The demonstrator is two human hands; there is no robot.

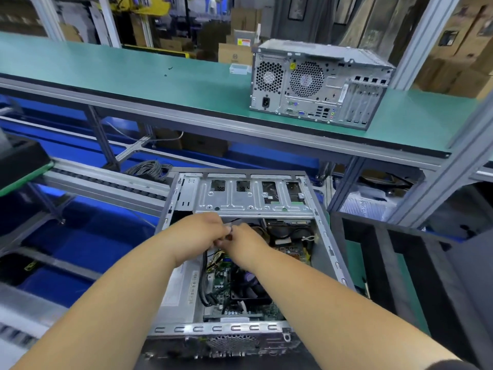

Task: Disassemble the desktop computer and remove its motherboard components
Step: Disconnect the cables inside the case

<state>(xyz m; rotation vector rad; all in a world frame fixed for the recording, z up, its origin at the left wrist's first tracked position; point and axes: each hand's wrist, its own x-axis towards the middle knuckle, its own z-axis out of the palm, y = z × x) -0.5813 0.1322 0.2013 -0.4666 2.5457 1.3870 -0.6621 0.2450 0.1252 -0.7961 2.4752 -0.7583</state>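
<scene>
An open desktop case (pixel 324 231) lies on its side in front of me, its metal drive cage (pixel 253 201) at the far end. Inside, the motherboard (pixel 221 283) shows, with a black CPU fan (pixel 252 288) and black cables (pixel 205 287) at its left. My left hand (pixel 198 233) and my right hand (pixel 244 243) meet just below the drive cage, over the board's far part. Both have curled fingers pinching a small dark cable or connector (pixel 230 232) between them. What it attaches to is hidden by the hands.
A second, closed desktop tower (pixel 317 84) stands on the green upper shelf (pixel 133 73), rear panel facing me. A small white box (pixel 238 68) sits left of it. Blue bins (pixel 88 236) lie below at the left. A grey cable bundle (pixel 149 168) lies behind the case.
</scene>
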